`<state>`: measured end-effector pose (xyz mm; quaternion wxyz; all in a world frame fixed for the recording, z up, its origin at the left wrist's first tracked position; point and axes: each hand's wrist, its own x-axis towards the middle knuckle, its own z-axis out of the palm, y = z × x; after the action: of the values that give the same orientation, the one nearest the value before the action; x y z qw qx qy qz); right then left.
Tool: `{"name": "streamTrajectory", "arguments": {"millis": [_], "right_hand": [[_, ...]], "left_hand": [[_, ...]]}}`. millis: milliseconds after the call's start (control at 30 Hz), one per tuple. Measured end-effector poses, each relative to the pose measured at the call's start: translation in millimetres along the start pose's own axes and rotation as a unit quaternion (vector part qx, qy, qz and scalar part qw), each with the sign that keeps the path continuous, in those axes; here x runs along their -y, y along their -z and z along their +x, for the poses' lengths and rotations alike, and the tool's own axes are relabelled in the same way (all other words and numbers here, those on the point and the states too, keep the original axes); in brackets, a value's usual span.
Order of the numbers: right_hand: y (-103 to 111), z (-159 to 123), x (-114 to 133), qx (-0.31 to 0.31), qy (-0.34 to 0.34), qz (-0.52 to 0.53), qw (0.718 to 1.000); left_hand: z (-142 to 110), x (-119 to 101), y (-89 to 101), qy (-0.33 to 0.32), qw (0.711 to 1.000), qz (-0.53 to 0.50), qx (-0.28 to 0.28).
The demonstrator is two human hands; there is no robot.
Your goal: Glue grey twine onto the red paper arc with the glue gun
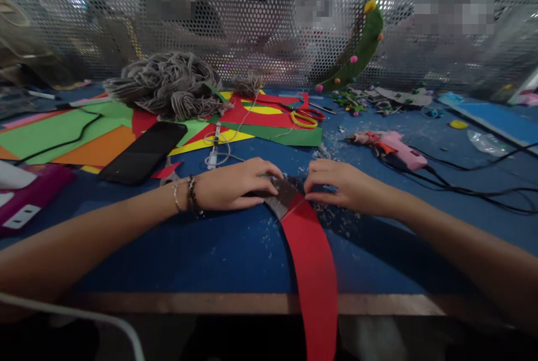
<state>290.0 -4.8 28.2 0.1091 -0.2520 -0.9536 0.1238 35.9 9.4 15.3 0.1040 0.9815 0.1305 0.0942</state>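
Red strip [314,260] is lying across the table's [202,263] near edge, tail overhanging. Left hand [237,184] is pinching the end wrapped in grey yarn [286,199]; right hand [342,186] is resting curled alongside, grip unclear. Looking light, bendy, creasable; wrapped end seemingly offering firmest hold.

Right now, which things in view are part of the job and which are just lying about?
Job, likely:
red strip
left hand and right hand, at its grey end
perhaps grey yarn, pink glue gun

Lying about, apparently:
black phone
clear wrapper
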Motion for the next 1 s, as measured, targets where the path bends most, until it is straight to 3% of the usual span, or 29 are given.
{"name": "streamTrajectory", "arguments": {"millis": [200, 433, 833, 1000], "right_hand": [[-8.7, 0.2, -12.0, -0.012, -0.045, 0.057, 0.997], [-12.7, 2.7, -11.0, -0.036, -0.095, 0.051, 0.993], [-19.7, 6.4, -8.4, -0.073, -0.125, 0.008, 0.989], [-21.4, 7.3, -7.2, -0.064, -0.140, -0.006, 0.988]], "left_hand": [[-5.2, -19.7, -10.1, -0.013, 0.998, 0.068, -0.007], [-11.4, -19.2, -9.8, -0.067, 0.989, 0.130, -0.008], [-14.4, -17.4, -10.1, -0.081, 0.991, 0.107, 0.017], [-15.0, -18.1, -7.8, -0.058, 0.995, 0.074, 0.017]]}}
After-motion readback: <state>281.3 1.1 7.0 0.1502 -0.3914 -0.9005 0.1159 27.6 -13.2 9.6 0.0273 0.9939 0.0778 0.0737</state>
